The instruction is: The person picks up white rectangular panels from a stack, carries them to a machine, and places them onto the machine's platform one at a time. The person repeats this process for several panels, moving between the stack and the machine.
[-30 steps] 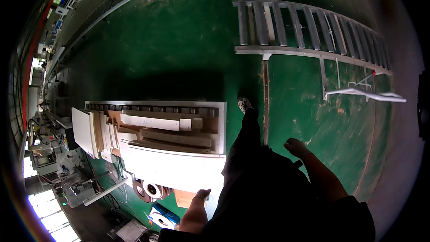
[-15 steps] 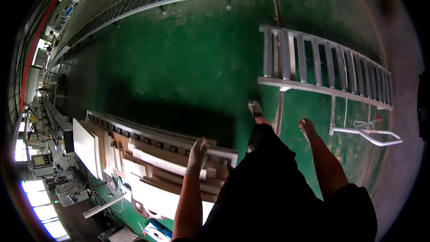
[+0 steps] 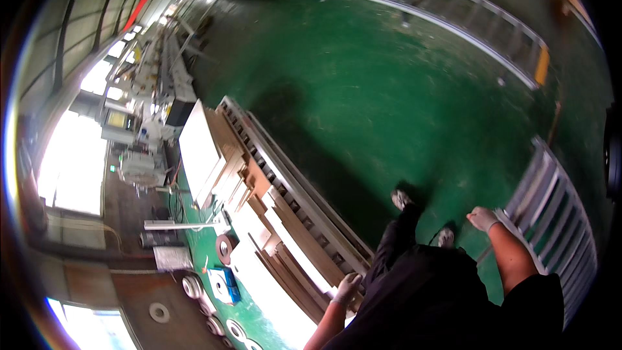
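Observation:
My left hand [image 3: 348, 288], in a pale glove, hangs at the near end of a roller conveyor [image 3: 327, 246] stacked with boards. Its fingers are curled, and I see nothing in them; I cannot tell whether it touches the boards. The stack holds long brown and white boards [image 3: 295, 223] of several widths, with a large white panel [image 3: 199, 149] at its far end. My right hand [image 3: 481, 219], also gloved, is held out over the green floor with its fingers folded and nothing showing in them. Beside it stands another metal roller conveyor [image 3: 551, 210].
A long roller conveyor [image 3: 447, 23] with a yellow end curves across the far side. Machines [image 3: 139, 168] line the left. Rolls of banding [image 3: 225, 248], a blue-and-white box [image 3: 223, 285] and a white beam [image 3: 178, 225] lie beyond the board stack. My shoes [image 3: 402, 199] stand on green floor [image 3: 343, 110].
My view has swung left, so the boards and machines show more fully and the right conveyor slides toward the lower right. My feet have stepped. Both hands stay curled.

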Motion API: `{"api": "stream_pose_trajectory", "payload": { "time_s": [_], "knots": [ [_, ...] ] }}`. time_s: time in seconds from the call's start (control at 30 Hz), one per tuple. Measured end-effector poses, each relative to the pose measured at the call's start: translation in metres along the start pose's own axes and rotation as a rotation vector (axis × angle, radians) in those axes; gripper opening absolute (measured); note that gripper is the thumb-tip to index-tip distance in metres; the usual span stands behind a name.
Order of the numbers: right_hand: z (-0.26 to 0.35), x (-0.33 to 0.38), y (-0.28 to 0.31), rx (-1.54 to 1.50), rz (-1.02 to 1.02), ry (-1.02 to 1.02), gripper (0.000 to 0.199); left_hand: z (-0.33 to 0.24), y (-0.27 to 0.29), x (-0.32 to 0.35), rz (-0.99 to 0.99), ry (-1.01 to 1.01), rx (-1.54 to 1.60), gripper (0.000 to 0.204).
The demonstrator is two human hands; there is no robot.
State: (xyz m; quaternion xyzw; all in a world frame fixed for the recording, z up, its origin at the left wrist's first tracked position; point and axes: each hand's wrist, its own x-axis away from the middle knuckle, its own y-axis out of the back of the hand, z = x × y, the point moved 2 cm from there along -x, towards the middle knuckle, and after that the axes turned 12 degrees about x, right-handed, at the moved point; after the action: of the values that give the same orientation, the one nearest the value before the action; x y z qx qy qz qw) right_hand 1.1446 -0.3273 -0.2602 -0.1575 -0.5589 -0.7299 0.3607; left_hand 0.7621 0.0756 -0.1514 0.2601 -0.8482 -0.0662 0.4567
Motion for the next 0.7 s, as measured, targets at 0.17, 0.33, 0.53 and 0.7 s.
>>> {"api": "stream_pose_trajectory", "payload": {
  "time_s": [0.17, 0.33, 0.53, 0.7],
  "knots": [
    [0.052, -0.165, 0.15, -0.3, -0.339, -0.114, 0.036, -0.026, -0.018, -0.088, 0.256, 0.111, 0.113, 0.044],
    [0.13, -0.242, 0.227, -0.504, -0.375, 0.235, 0.009, -0.177, 0.048, -0.198, 0.284, -0.022, -0.225, 0.045],
    [0.253, -0.299, 0.258, -0.081, -0.171, 0.244, 0.031, -0.41, 0.168, -0.339, -0.177, -0.322, -0.065, 0.051],
    [0.28, -0.394, 0.237, 0.545, 0.179, 0.373, 0.034, -0.531, 0.236, -0.407, -0.198, -0.46, 0.25, 0.051]
  ]
}}
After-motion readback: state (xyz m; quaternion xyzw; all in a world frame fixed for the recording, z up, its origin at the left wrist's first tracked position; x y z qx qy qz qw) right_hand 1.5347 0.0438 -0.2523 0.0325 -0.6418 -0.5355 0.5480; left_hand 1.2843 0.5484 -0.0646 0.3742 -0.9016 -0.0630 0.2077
